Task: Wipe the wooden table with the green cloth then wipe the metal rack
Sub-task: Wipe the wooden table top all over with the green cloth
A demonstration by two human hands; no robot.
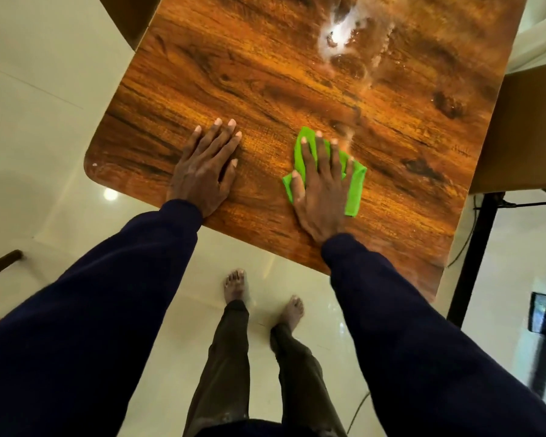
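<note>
Cloth (356,184), green and folded, lies on the wooden surface (265,74) under the right hand (320,187), whose straight, spread fingers press it down rather than curl round it, likely so the whole palm bears on the wipe. Left of the cloth and well apart from it, the left hand (207,170) rests flat with fingers straight, holding nothing, probably as a brace; beyond the cloth a wet, shiny patch (344,36) looks not yet wiped.

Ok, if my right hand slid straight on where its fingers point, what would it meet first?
Only bare wooden table ahead of the right hand on the green cloth, then probably the wet shiny patch.
</note>
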